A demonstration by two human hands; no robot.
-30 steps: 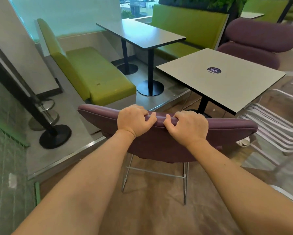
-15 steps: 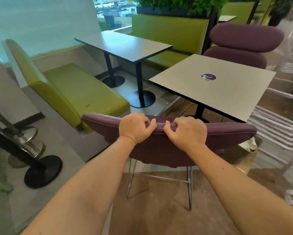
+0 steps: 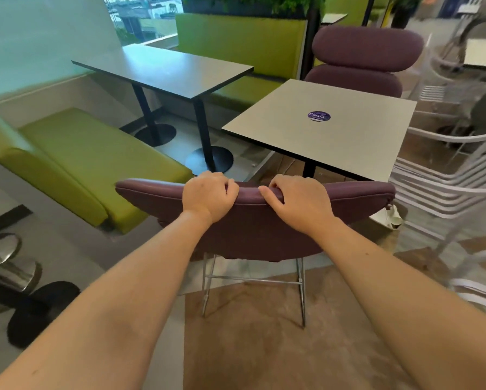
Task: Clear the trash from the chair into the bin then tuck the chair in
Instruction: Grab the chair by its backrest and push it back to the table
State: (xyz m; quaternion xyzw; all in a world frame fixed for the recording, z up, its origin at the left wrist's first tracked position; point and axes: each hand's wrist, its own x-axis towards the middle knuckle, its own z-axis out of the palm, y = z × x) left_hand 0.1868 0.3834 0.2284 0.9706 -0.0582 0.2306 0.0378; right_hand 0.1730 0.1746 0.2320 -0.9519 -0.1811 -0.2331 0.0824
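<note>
Purple padding fills your grip: your left hand [image 3: 208,197] and right hand [image 3: 299,202] both curl over the top edge of the chair [image 3: 253,229] back, set a little apart near its middle. Since a second ago the bench [image 3: 334,136] with the round sticker [image 3: 318,116] has drawn closer and now sits squarely beyond the chair, where it had lain off to the right; your hands have kept the same hold throughout. That suggests you have been lining the chair up and easing it forward. Its back sits just short of the bench's near edge; the seat is hidden, so you cannot tell how far under it reaches or whether any trash remains there. No bin is in view. Tucking in looks like the step underway, close to done. Mind the white chairs [image 3: 444,187] stacked close on the right.
</note>
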